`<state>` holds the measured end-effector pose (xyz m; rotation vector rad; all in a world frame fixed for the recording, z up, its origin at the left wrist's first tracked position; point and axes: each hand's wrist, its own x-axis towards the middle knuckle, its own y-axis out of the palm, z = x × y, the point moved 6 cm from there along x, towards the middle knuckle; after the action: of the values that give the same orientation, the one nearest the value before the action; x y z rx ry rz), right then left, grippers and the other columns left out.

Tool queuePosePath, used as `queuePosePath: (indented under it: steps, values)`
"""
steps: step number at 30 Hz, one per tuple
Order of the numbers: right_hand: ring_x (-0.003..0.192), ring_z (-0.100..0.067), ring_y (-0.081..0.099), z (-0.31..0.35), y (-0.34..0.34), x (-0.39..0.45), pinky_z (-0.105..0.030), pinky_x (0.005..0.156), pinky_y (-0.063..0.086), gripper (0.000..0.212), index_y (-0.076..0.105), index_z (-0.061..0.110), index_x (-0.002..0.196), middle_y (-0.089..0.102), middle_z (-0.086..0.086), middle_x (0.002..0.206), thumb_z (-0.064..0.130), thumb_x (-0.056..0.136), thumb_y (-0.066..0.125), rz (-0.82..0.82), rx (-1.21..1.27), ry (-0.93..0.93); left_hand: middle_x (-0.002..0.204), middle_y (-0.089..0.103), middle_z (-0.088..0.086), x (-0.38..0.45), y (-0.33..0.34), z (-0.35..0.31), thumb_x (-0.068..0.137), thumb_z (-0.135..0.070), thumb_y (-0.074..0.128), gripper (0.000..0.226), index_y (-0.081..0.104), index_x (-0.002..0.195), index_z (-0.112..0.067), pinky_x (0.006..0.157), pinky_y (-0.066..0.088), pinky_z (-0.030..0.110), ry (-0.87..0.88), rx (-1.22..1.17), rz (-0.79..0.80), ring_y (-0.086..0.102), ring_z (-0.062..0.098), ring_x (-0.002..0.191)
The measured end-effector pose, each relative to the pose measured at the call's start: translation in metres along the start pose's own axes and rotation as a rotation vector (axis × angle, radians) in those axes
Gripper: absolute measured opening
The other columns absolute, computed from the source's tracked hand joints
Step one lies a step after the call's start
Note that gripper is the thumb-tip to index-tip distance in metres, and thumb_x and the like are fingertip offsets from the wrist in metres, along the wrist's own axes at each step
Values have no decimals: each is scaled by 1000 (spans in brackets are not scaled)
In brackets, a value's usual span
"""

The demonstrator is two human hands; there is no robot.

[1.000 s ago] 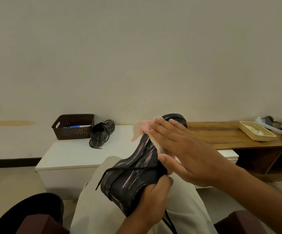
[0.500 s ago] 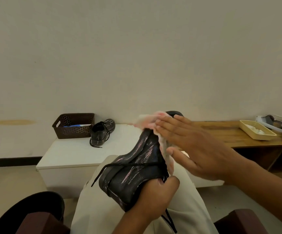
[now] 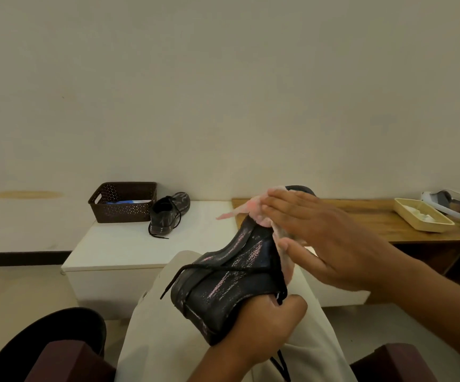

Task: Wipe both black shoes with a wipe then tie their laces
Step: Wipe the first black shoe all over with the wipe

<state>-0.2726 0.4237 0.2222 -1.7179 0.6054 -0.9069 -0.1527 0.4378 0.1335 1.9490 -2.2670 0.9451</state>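
Nearest, the left hand (image 3: 261, 323) grips the heel end of a glossy black lace-up shoe (image 3: 231, 282), held over a lap in pale trousers (image 3: 168, 334), toe pointing away. A loose black lace (image 3: 209, 268) crosses its side. The right hand (image 3: 330, 241), fingers straight, presses a crumpled pink wipe (image 3: 253, 209) against the shoe's toe end and far side. Farther off, a second black shoe (image 3: 169, 213) sits unlaced on a low white cabinet (image 3: 118, 244), just beside a dark brown perforated basket (image 3: 124, 202) holding something blue and white. On a wooden bench (image 3: 366, 216) to the right lies a cream tray (image 3: 423, 219) with white pieces. Two shoes, one wipe.
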Motion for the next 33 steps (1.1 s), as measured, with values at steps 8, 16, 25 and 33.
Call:
queuePosePath:
  steps: [8,16,25,33]
  values:
    - [157,0,6,37,9,13,-21,127,-2,65,31,19,162,25,6,169,50,105,25,102,104,-90,108,63,-27,6,-12,-16,84,-26,60,35,59,111,-48,99,40,18,224,-83,-29,56,-8,113]
    - [157,0,8,3,4,2,-36,129,16,58,32,21,161,26,8,169,42,107,29,25,90,-4,70,54,-3,6,8,9,64,-43,50,30,56,92,-33,75,52,36,-34,-70,43,54,14,70]
    - [155,5,9,29,4,3,-23,128,8,58,37,23,160,29,12,167,44,106,37,17,205,-76,100,64,-20,11,-1,8,76,-36,52,40,57,114,-43,94,48,37,70,-175,78,61,12,105]
    - [155,3,10,-6,7,18,-22,128,8,69,32,22,162,28,9,168,56,102,27,36,150,73,55,34,-6,3,4,8,65,-38,53,23,44,75,-19,52,32,28,-51,-93,44,33,9,50]
